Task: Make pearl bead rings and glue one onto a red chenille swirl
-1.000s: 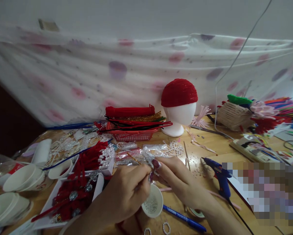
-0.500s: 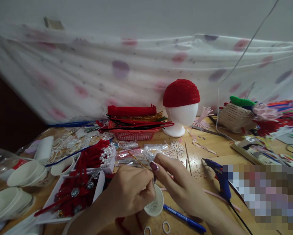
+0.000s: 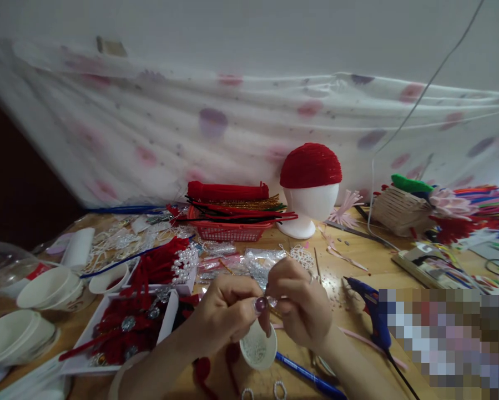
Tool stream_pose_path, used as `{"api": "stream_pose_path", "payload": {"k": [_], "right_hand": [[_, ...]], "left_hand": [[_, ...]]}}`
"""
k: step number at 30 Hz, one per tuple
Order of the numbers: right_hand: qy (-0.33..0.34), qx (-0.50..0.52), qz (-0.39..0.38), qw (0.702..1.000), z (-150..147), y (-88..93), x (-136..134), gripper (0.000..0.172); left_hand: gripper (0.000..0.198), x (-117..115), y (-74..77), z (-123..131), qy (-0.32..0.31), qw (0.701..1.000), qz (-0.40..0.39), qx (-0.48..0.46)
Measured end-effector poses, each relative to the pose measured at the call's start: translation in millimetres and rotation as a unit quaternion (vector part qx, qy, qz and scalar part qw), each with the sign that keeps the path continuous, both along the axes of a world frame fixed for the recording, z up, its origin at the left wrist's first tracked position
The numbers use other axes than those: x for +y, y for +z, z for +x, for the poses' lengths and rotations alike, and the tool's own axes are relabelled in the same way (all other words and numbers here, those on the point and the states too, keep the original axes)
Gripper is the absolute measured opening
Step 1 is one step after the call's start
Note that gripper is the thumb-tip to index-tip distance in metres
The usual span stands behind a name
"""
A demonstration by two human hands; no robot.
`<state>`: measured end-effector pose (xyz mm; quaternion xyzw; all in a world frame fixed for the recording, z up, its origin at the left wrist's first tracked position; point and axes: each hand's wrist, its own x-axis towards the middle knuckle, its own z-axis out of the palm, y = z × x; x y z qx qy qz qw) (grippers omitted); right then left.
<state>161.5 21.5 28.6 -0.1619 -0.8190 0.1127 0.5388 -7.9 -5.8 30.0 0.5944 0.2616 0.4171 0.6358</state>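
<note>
My left hand [image 3: 228,308] and my right hand [image 3: 301,300] meet fingertip to fingertip just above a white paper cup. Both are closed in a pinch; what lies between the fingertips is too small and hidden to name. A short gold strip [image 3: 276,312] shows beside the right fingers; I cannot tell whether it is held. Small pale beads lie in the cup [image 3: 271,355]. Below it are a beaded ring [image 3: 280,390] and dark red fuzzy pieces [image 3: 202,369]. A blue pen [image 3: 310,376] lies right of the cup, partly behind my right forearm.
Left stand a white box [image 3: 103,303] of red fuzzy pieces with silvery ornaments and several paper cups [image 3: 45,289]. Behind are a red basket [image 3: 232,231] of fuzzy stems and a white foam head [image 3: 310,203] in a red cap. A blue glue gun [image 3: 374,316] lies right.
My right hand has drawn its fingers in and curled into a pinch against the left fingertips. The gold strip that slanted up from the hands is now mostly hidden. The view shifts slightly.
</note>
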Motion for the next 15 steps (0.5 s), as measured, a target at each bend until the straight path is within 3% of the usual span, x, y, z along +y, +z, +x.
{"api": "stream_pose_path", "payload": {"k": [2,4,7,9,11,12,15], "right_hand": [[-0.001,0.026,-0.143,0.989,0,3.2,-3,0.042],[0.006,0.017,-0.259,0.966,1,8.9,-8,0.050],[0.014,-0.033,-0.308,0.951,1,17.3,-17,0.043],[0.005,-0.071,-0.304,0.950,1,20.2,-20,0.035],[0.011,-0.096,-0.288,0.953,1,20.0,-19,0.031],[0.028,-0.097,-0.272,0.957,1,19.0,-18,0.029],[0.087,-0.069,-0.198,0.974,2,14.8,-12,0.026]], "left_hand": [[0.026,-2,4.3,-3,0.075,0.985,0.133,0.084],[0.024,-3,8.1,-6,0.150,0.933,0.282,0.164],[0.022,-2,8.1,-7,0.192,0.843,0.449,0.224],[0.023,-2,5.4,-6,0.203,0.810,0.501,0.227],[0.025,-2,4.0,-4,0.212,0.811,0.498,0.223],[0.026,-2,4.4,-4,0.210,0.826,0.474,0.220],[0.027,-4,10.1,-4,0.154,0.911,0.329,0.195]]}}
